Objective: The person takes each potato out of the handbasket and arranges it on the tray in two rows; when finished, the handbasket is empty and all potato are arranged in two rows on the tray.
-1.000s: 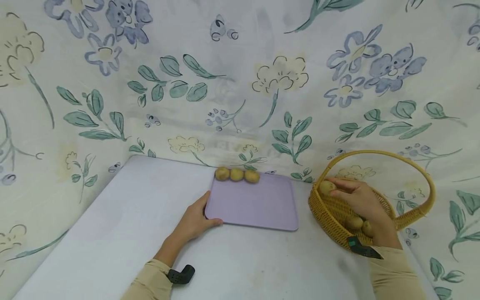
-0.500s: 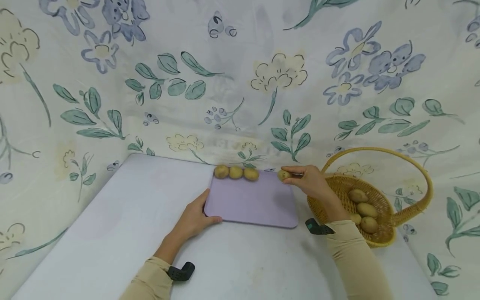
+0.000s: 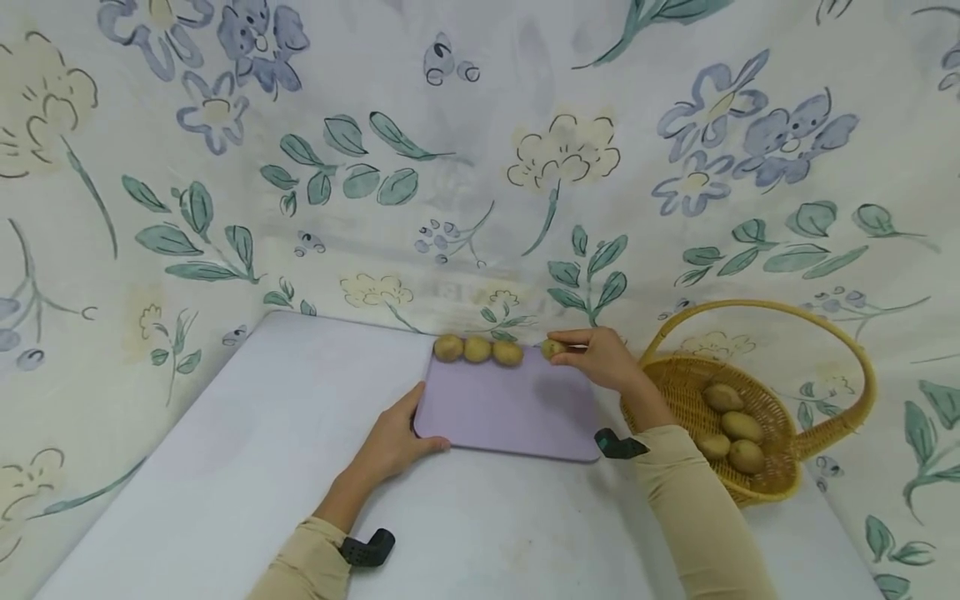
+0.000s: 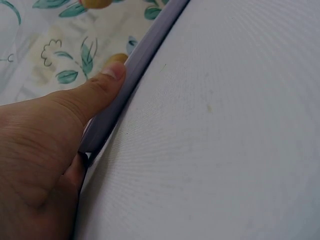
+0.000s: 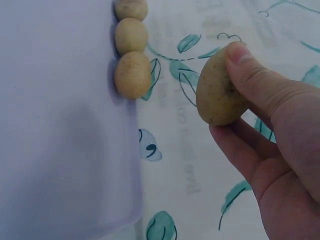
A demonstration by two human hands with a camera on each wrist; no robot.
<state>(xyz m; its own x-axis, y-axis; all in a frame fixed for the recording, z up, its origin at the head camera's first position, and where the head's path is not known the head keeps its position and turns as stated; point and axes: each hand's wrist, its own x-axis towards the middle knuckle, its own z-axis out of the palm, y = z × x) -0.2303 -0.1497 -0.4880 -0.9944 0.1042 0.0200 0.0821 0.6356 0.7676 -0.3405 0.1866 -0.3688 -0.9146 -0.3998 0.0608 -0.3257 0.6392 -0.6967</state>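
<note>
Head view: three round, yellow-brown potatoes [image 3: 477,350] sit in a row along the far edge of a shallow, lavender, rectangular tray [image 3: 510,408], starting at its far left corner. One more oval, yellow-brown potato [image 3: 553,348] is in the right hand [image 3: 602,360], near that far edge with a gap between it and the row. Four others lie in a handled, woven, honey-coloured basket [image 3: 675,387] by the right edge of the white table [image 3: 247,433]. The laying-out seems under half done: three placed, one in transit, four left. The left hand [image 3: 393,437] grips the tray at its near left corner.

Left wrist view: the thumb lies on the tray's rim with a finger below, a steadying hold, I judge.

Right wrist view: thumb and fingers pinch the oval potato, spread only to its width; whether it touches the tray I cannot tell.
</note>
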